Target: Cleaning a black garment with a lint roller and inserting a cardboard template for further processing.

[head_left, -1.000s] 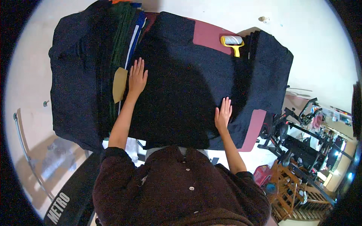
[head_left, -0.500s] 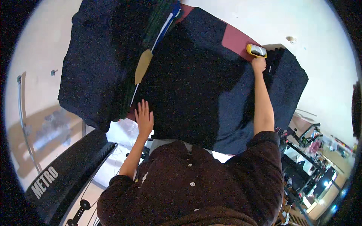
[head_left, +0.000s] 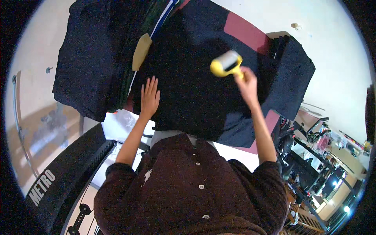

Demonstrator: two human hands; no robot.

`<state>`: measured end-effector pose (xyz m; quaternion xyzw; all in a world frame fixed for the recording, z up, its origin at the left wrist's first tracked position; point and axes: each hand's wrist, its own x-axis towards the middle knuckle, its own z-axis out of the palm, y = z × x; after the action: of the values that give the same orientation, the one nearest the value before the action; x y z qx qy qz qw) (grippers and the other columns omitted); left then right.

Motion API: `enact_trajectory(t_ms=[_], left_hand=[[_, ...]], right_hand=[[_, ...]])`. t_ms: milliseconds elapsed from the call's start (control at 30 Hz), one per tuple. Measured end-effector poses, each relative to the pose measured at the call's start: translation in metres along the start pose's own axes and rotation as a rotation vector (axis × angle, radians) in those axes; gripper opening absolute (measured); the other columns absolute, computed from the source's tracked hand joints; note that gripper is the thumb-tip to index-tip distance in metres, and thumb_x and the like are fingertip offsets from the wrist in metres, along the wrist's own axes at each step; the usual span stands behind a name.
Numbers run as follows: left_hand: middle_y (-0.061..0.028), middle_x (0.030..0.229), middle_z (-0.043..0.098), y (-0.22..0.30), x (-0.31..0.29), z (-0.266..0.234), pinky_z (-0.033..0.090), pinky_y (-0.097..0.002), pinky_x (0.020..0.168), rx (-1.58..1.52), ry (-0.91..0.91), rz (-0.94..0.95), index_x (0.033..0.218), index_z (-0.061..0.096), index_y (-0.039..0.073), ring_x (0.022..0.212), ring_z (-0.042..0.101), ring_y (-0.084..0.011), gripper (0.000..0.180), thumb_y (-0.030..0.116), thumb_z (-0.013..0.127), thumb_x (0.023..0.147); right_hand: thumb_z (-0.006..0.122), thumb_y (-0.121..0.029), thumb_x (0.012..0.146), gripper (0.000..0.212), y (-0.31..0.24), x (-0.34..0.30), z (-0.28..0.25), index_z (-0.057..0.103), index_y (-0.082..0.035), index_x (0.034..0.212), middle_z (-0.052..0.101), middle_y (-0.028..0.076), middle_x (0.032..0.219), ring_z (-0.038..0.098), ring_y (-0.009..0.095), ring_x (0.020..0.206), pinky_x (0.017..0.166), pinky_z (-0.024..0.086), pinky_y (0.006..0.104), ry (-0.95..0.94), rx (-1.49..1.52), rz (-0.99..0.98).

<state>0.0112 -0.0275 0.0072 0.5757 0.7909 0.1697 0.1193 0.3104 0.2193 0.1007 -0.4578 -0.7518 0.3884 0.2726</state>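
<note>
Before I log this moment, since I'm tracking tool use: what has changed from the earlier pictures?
The right hand, earlier flat on the dark cloth, has taken the yellow roller off the maroon surface and brought it left and nearer. The left hand, still flat, has moved nearer, past the tan piece. The cloth stays spread between the folded stacks.

Roller (head_left: 217, 70) is yellow w/ greyish-wht roll (head_left: 228, 59), cloth (head_left: 188, 90) blk, tabletop (head_left: 247, 33) dk pink, card (head_left: 141, 52) tan.

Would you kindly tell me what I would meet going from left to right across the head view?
Grey rail, left cloth stack, left hand, yellow roller, right hand, right cloth stack.
</note>
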Motion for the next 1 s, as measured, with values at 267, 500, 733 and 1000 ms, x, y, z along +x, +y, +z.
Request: enact_trajectory(t_ms=[267, 500, 733, 1000], left_hand=[[-0.0091, 0.144, 0.029, -0.039, 0.033, 0.004, 0.026, -0.0401, 0.106, 0.088, 0.108, 0.087, 0.138, 0.031, 0.007, 0.132, 0.027, -0.0265, 0.048, 0.02, 0.042, 0.093], [-0.0167, 0.125, 0.046, -0.033, -0.053, -0.002, 0.03, -0.042, 0.099, -0.142, 0.451, -0.235, 0.125, 0.043, 0.001, 0.116, 0.043, -0.0325, 0.038, 0.01, 0.046, 0.089], [-0.0131, 0.099, 0.052, -0.017, -0.122, -0.001, 0.044, -0.0342, 0.07, -0.635, 0.548, -0.809, 0.106, 0.049, 0.001, 0.081, 0.055, -0.0246, 0.025, 0.012, 0.058, 0.086], [-0.0108, 0.084, 0.059, -0.031, -0.125, 0.003, 0.045, -0.0305, 0.067, -0.462, 0.642, -0.681, 0.091, 0.054, 0.001, 0.074, 0.056, -0.0203, 0.011, 0.011, 0.057, 0.086]], right_hand=[[0.062, -0.019, 0.082, 0.027, -0.013, -0.138, 0.043, 0.059, 0.004, 0.095, 0.061, 0.021, 0.087, 0.061, 0.036, 0.08, 0.068, 0.048, 0.0385, -0.294, -0.179, 0.057], [0.058, -0.021, 0.083, 0.024, -0.062, -0.126, 0.147, 0.056, -0.001, 0.096, 0.06, 0.017, 0.085, 0.059, 0.035, 0.077, 0.065, 0.048, 0.0418, -0.46, -0.259, -0.195], [0.057, -0.023, 0.084, 0.022, -0.113, -0.095, 0.253, 0.054, -0.001, 0.084, 0.059, 0.014, 0.076, 0.061, 0.031, 0.063, 0.051, 0.051, 0.0368, -0.497, -0.385, -0.44], [0.058, -0.024, 0.084, 0.024, -0.122, -0.089, 0.283, 0.054, 0.0, 0.082, 0.06, 0.017, 0.073, 0.061, 0.032, 0.058, 0.048, 0.051, 0.0374, -0.462, -0.399, -0.383]])
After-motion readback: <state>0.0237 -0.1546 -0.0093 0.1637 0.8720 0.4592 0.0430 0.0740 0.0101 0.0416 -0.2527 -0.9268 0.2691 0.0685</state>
